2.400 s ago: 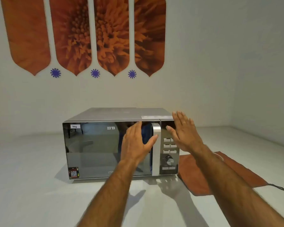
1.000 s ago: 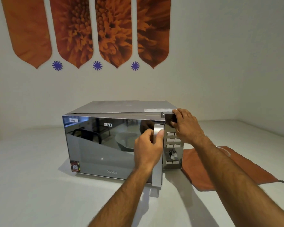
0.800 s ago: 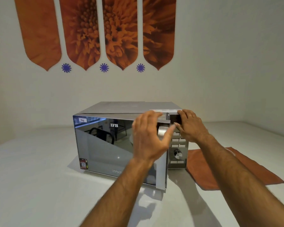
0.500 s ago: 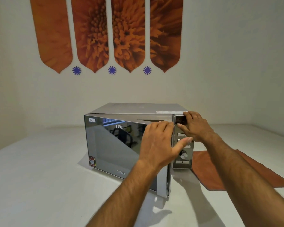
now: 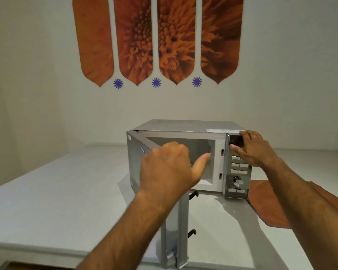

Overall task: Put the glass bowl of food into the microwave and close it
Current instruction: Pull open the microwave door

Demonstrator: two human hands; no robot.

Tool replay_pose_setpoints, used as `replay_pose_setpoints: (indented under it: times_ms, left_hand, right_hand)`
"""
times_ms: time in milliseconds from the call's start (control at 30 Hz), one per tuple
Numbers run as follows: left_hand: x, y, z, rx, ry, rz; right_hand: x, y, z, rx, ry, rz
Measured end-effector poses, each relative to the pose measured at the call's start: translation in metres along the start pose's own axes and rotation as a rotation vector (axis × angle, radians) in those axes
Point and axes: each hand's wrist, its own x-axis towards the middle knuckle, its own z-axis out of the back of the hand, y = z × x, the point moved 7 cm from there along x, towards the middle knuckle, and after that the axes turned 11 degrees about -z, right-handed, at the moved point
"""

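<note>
The silver microwave stands on the white counter with its mirrored door swung far out towards me. My left hand is curled around the door near its free edge, thumb sticking out to the right. My right hand lies flat against the top of the control panel, fingers spread over the display. What shows of the pale cavity past my left hand is bare. No glass bowl is in view.
An orange cloth lies on the white counter right of the microwave. The counter's front edge runs close below the open door. A wall with orange flower panels rises behind.
The door went from shut to wide open, pulled out and leftwards by my left hand. My right hand moved onto the control panel's top and stayed there.
</note>
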Motion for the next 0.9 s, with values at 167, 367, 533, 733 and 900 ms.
replay_pose_setpoints:
  times_ms: [167, 367, 533, 733, 900]
  left_hand:
    - [-0.008, 0.031, 0.019, 0.147, 0.207, 0.115]
    - [-0.035, 0.066, 0.017, 0.293, 0.574, 0.259]
    - [-0.052, 0.104, -0.003, 0.341, 0.725, 0.339]
    - [-0.067, 0.135, -0.025, 0.377, 0.746, 0.365]
    - [-0.07, 0.149, -0.031, 0.393, 0.752, 0.387]
  right_hand:
    - [-0.001, 0.001, 0.003, -0.005, 0.004, 0.002]
    - [-0.002, 0.005, 0.005, 0.007, 0.001, 0.01]
    - [-0.003, 0.005, 0.006, 0.01, 0.001, 0.0]
    - [-0.003, 0.005, 0.007, 0.011, 0.004, 0.004]
    - [-0.002, 0.005, 0.006, 0.005, 0.002, 0.006]
